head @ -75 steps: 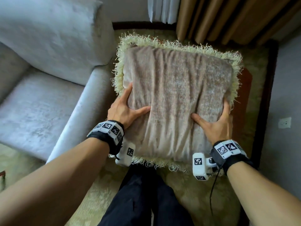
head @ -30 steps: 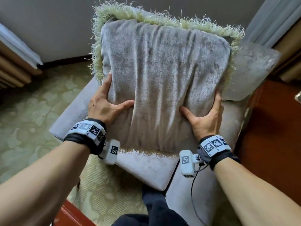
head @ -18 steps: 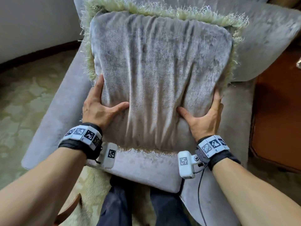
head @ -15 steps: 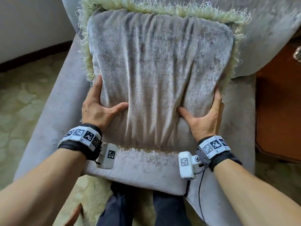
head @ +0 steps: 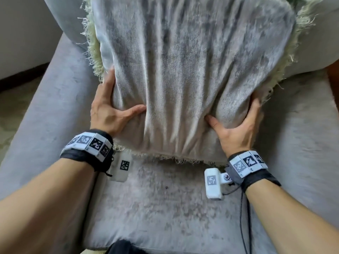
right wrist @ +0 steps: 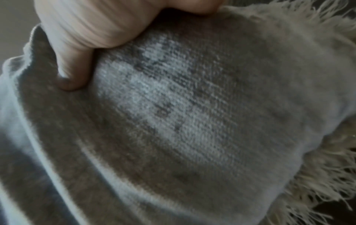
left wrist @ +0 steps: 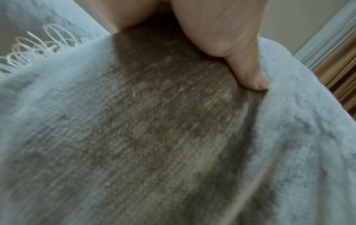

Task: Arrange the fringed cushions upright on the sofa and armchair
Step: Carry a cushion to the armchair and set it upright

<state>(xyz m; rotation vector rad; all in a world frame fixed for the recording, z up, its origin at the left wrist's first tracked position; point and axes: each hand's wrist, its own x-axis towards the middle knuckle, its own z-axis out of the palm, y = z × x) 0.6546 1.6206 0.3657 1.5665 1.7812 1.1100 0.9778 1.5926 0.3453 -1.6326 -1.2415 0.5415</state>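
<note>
Setting fringed cushion (head: 192,70) upright against armchair (head: 55,107) back, frame centre; left hand (head: 108,110) and right hand (head: 238,129) clasping lower corners, thumbs dug in; next: seat the base, then let go.

Grey fringed cushion (head: 192,74) upright against armchair (head: 55,99) backrest

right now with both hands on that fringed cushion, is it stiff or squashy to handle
Probably squashy: the fringed cushion creases and dents where the left hand and right hand grip it. Likely light, since thumbs and fingers alone hold it. It may slump unless leaned on the armchair back.
</note>
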